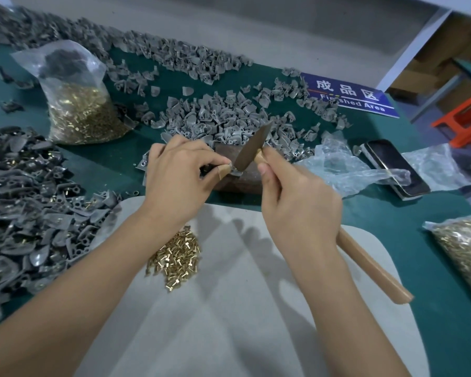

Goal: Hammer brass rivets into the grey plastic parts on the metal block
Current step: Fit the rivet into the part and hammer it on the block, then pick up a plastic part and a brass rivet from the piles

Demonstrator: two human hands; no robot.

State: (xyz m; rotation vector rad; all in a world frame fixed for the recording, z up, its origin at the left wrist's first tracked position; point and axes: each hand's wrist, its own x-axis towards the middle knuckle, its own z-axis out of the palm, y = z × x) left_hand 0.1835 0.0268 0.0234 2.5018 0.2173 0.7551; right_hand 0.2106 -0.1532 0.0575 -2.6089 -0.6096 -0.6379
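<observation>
Left hand [178, 170] pinches the grey part [235, 171] on the metal block [242, 178], right hand's [297, 202] grip wraps the hammer [252, 151]; we tap lightly, squarely (fingers sit close).

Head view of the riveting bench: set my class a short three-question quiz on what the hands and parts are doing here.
1. True or false: the right hand grips the hammer by its wooden handle.
2. What does the left hand pinch on the metal block? A) a phone B) a grey plastic part C) a bag
3. Fill in: the loose brass rivets lie on a pale ____ near the person.

Key: 1 true; 2 B, the grey plastic part; 3 mat.
</observation>
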